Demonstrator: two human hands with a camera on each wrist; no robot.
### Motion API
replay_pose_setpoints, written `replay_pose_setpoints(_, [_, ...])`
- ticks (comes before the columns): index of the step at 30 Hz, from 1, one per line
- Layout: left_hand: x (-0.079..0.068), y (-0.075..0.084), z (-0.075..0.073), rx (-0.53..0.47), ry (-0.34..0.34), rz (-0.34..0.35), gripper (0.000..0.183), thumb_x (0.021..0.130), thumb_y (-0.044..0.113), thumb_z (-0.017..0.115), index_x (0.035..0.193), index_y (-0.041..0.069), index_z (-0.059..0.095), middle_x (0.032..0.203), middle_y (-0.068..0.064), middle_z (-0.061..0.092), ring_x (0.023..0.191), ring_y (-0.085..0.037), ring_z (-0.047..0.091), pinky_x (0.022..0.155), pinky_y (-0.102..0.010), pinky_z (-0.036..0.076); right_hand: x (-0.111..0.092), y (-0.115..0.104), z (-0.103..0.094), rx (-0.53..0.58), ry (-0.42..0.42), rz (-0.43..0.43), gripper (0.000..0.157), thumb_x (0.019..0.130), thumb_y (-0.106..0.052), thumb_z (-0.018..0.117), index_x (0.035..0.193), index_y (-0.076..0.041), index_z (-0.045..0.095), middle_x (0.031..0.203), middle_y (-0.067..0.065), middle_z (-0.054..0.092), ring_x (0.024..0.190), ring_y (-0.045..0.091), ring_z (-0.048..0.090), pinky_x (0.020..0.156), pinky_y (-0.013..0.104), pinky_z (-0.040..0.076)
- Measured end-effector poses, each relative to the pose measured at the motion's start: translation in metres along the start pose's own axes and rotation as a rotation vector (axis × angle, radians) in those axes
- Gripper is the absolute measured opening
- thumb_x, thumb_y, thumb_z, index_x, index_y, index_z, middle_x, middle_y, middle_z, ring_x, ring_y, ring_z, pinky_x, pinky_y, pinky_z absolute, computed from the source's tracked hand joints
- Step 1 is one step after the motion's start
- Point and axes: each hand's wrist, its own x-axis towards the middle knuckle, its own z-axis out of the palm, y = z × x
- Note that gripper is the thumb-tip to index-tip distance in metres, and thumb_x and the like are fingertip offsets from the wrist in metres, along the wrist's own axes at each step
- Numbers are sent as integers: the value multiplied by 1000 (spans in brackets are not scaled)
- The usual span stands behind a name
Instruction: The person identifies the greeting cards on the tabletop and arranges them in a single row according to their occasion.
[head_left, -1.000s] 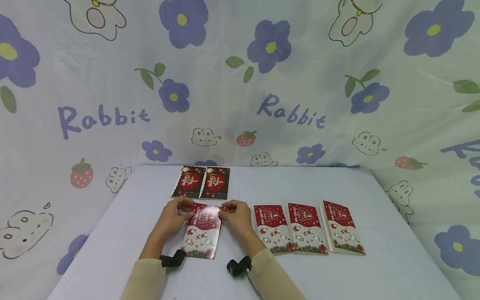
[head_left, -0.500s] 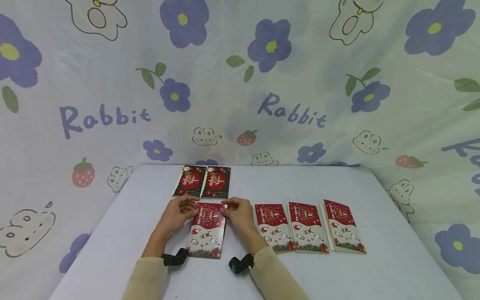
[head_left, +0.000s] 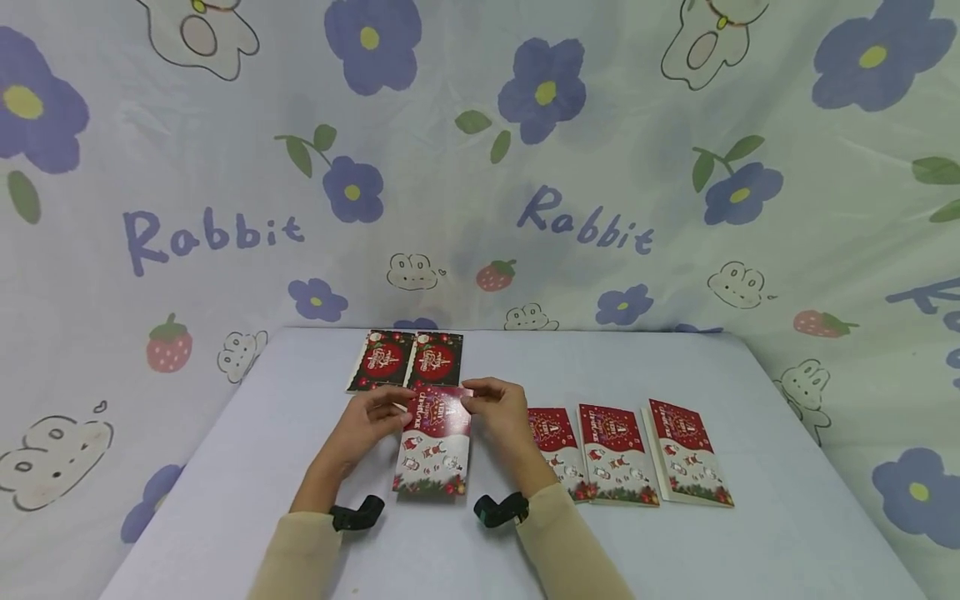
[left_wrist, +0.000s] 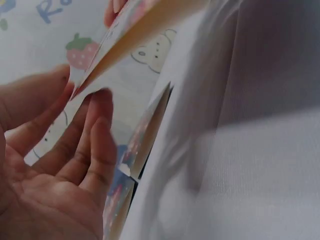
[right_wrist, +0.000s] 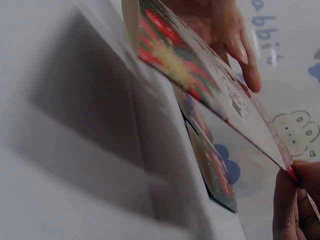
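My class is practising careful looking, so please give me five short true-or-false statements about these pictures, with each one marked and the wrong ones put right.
1. The left hand and right hand hold the same card. True.
2. Three more red and white cards lie on the table. True.
3. The held card is lying flat on the table. False: it is held up off the table.
4. Two dark cards lie farther back than those three. True.
5. The dark cards lie to their right. False: they lie to their left.
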Motion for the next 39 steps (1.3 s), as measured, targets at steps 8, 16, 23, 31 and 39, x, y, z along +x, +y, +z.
replay_pose_setpoints(8, [0,6,10,-21,-118,-24,48,91,4,81,135,-2,63,127,-28,60,97,-25,64,79,-29,58,4,-2,-16,26,45,-23,24,89,5,78,113,6,77,105,21,73,84,13,69,76,26,59])
replay_pose_setpoints(16, [2,6,14,-74,-152,-20,49,89,-3,80,135,-6,63,120,-23,61,90,-19,66,75,-28,58,5,-4,-18,26,78,-4,21,89,5,79,110,1,80,102,16,73,84,14,68,75,24,58])
replay_pose_setpoints(23, [1,6,14,-94,-151,-19,50,89,-6,78,136,-7,62,116,-19,61,86,-17,67,74,-28,58,5,-4,-17,45,74,-5,23,88,6,79,111,5,78,102,16,74,84,14,68,73,23,58])
replay_pose_setpoints(31, [0,8,10,-131,-81,-38,50,89,-8,77,137,-7,62,120,-24,60,85,-16,66,75,-27,57,5,-6,-16,59,-6,8,42,90,2,79,131,-2,71,108,17,69,88,16,69,79,28,58])
replay_pose_setpoints(39, [-1,8,2,-149,2,-17,50,89,-11,75,138,-7,62,129,-24,57,84,-11,65,74,-24,57,5,-4,-12,45,-164,-35,65,89,5,78,149,-10,59,116,22,66,87,15,70,81,31,58])
